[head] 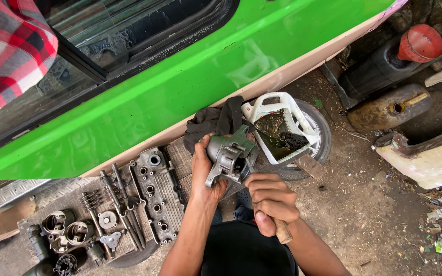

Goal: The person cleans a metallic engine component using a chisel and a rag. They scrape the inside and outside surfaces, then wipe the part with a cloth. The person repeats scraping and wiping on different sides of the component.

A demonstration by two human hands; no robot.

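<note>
Bare dirt ground point(374, 214), gritty and littered with small scraps at the right edge. Glossy green vehicle body panel point(180, 87) with a cream lower strip fills the upper frame; dark window glass above it. Someone's red-and-white checked sleeve point(6, 51) shows at the top left corner.

Left hand point(203, 171): grip wrapped around a cast grey metal housing point(229, 156), rounded and ribbed, dull and oily, held up in front of the body, above the edge of the boards. Right hand point(268, 202): grip clenched on a wooden tool handle point(283, 232), its butt end sticking out below the fist; the working end is hidden behind the housing, so the kind of tool cannot be told.

Just beyond the housing: one cut-open white plastic jug point(282, 122) holding dark oily liquid, resting on one wheel point(321, 138) that lies flat. One crumpled black rag point(213, 122) sits beside the jug.

Lower left, on wooden boards point(129, 245) laid on the ground: one long grey cast cover point(154, 194) with a row of round holes, rough and greasy; two short cylindrical pistons point(67, 227), hollow ends up; one coil spring point(92, 200); several thin steel rods and small round fittings, too crowded to count.

Upper right: one black container with a red funnel point(419, 43), and one rusty brown can point(390, 107) lying on its side.
</note>
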